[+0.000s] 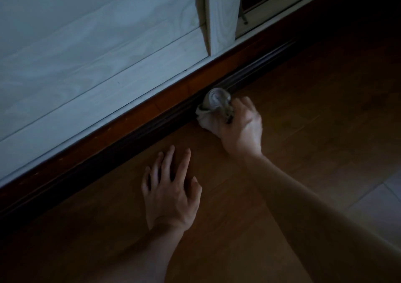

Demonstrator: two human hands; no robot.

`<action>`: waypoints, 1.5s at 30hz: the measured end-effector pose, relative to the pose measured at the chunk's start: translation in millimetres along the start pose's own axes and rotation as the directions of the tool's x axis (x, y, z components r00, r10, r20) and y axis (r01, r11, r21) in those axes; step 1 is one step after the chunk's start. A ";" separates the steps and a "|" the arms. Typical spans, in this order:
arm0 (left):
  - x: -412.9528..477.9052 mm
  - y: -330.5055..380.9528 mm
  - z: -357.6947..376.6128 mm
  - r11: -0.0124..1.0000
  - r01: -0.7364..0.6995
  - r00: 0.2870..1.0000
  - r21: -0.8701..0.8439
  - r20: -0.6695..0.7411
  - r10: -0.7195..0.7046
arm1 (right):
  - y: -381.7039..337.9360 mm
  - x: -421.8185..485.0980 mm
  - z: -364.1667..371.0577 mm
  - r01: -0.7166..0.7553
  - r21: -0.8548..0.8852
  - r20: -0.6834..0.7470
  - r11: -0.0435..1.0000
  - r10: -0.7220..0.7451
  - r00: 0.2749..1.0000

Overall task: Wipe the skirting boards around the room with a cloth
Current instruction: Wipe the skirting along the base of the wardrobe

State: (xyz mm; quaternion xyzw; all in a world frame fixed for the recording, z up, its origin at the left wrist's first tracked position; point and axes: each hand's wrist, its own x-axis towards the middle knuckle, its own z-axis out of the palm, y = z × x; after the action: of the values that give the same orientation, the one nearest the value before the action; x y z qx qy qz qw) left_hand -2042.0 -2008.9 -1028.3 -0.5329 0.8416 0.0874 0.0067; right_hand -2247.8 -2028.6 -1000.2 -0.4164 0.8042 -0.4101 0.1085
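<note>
– So, nearest us first: what do we log for the left hand [171, 196]?

– Flat on the wooden floor [314, 120], fingers spread, holding nothing. We judge it a prop for our weight. Light is dim; note that.

– And beyond it, up and to its right?

– Our right hand [240, 128], somewhat blurred, fingers curled round a bunched pale cloth [213, 107]. The wad sticks out past the fingertips and presses against the dark skirting board [108, 150], low down where board meets floor.

– Progress?

– Mid-wipe, we'd say. Nothing we see tells wiped board from unwiped: it's too dark for dust or damp streaks. The board runs out of view both ways from the right hand, leftwards past our left hand and rightwards into shadow, so we can't say which stretch is done. Only one wall is in view. We reckon most of the room is left, but that's a judgement.

– Beyond the cloth?

– A reddish wood band directly above the skirting, then pale wood-grain panels [86, 54]. Farther up from the right hand, a sliding door's edge [223, 15] stands over a track. Off to the right of our forearm, a pale tile patch [386, 206].
</note>
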 end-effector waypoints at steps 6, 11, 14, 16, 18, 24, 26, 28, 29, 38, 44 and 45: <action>1.0 1.6 0.9 1.000 0.025 1.000 0.018 0.013 -0.025 | 44.7 52.8 -44.4 -0.093 -0.082 -0.097 0.992 0.085 0.992; 0.8 4.0 -3.1 0.999 0.039 0.998 0.028 0.044 -0.040 | 46.0 53.9 -45.6 0.013 -0.095 0.037 0.995 -0.009 0.999; 0.4 3.7 -4.4 0.999 0.036 0.998 0.019 0.047 -0.037 | 49.1 64.4 -55.6 -0.027 -0.090 0.038 0.996 0.030 0.999; 0.9 2.5 -2.0 0.999 0.028 0.998 0.032 0.051 -0.030 | 53.3 68.5 -61.0 -0.047 -0.098 0.014 0.994 0.049 0.999; 0.1 1.7 -2.3 0.999 0.026 0.998 0.034 0.060 -0.028 | 51.5 65.7 -60.9 0.011 -0.092 0.068 0.996 -0.005 0.998; 1.9 0.9 -4.6 1.000 0.015 0.999 0.020 0.048 -0.016 | 55.4 78.1 -68.8 -0.037 -0.137 0.059 0.990 0.045 0.997; 3.1 -1.1 -3.7 1.000 0.009 0.998 0.018 0.058 -0.010 | 52.4 77.1 -67.6 -0.001 -0.149 0.068 0.989 0.011 0.998; 2.7 -1.0 -6.3 1.000 0.011 0.997 0.005 0.070 -0.012 | 45.6 70.3 -63.1 0.051 -0.141 0.119 0.989 -0.034 0.992; 3.1 -0.1 -8.1 1.000 0.008 0.997 0.008 0.073 -0.009 | 43.6 68.5 -61.7 0.053 -0.146 0.136 0.988 -0.033 0.990; 2.7 1.0 -12.6 0.991 -0.118 0.990 0.058 0.080 0.113 | 55.7 73.7 -63.9 0.017 -0.149 0.050 0.989 -0.010 0.999; 40.5 20.9 -32.8 0.843 -0.531 0.833 0.088 0.239 0.499 | 75.3 91.0 -73.1 -0.009 -0.109 0.040 0.994 0.014 0.999; 46.8 30.1 -34.5 0.835 -0.544 0.821 0.080 0.258 0.509 | 79.8 95.1 -75.9 -0.022 -0.105 0.016 0.994 0.023 1.000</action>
State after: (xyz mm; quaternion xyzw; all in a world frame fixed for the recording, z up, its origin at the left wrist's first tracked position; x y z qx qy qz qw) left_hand -2086.5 -2043.6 -995.0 -0.2636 0.9538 0.0823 0.1182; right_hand -2393.2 -2032.3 -995.5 -0.4161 0.8282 -0.3624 0.0983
